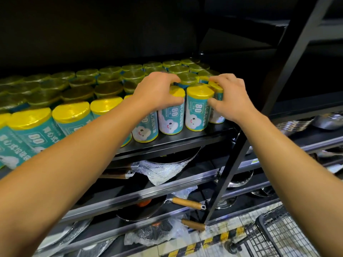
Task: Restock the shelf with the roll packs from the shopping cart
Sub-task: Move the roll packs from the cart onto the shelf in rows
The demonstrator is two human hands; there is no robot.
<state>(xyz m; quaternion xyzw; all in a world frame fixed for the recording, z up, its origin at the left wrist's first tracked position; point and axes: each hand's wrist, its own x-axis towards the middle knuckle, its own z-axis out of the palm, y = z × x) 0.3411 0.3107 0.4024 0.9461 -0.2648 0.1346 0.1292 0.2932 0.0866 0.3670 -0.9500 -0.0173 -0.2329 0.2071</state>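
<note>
1. Left hand (157,90): fingers curled over the yellow top of one upright roll pack (171,115) at the front edge of the shelf (185,140); thumb on its teal side. It is gripping that pack.
2. Right hand (229,98): fingers curled round the end pack (217,106), the last one in the front row, just beside the black upright post (241,145). Thumb touches or nearly touches the middle pack (199,110), which stands between the two hands; I cannot tell which.
3. Shopping cart (278,236): nearest thing, on the floor below and right of the post. Only a corner of the wire basket shows; no packs visible in that corner, the remainder is out of frame.
4. Lower shelves (148,191), beneath the roll-pack shelf: pans with wooden handles (187,202) and bubble wrap (161,170). Not part of the task.
5. Front row, left of the post: packs stand upright side by side, running off the left edge of the frame.
6. Back rows (111,78), behind the front row: several ranks of yellow tops reach into the dark rear of the shelf, closely packed.
7. Judgement: shelf looks nearly full; the hands appear to be seating or squaring the final packs at the post end. Whether more remain in the cart cannot be confirmed.
</note>
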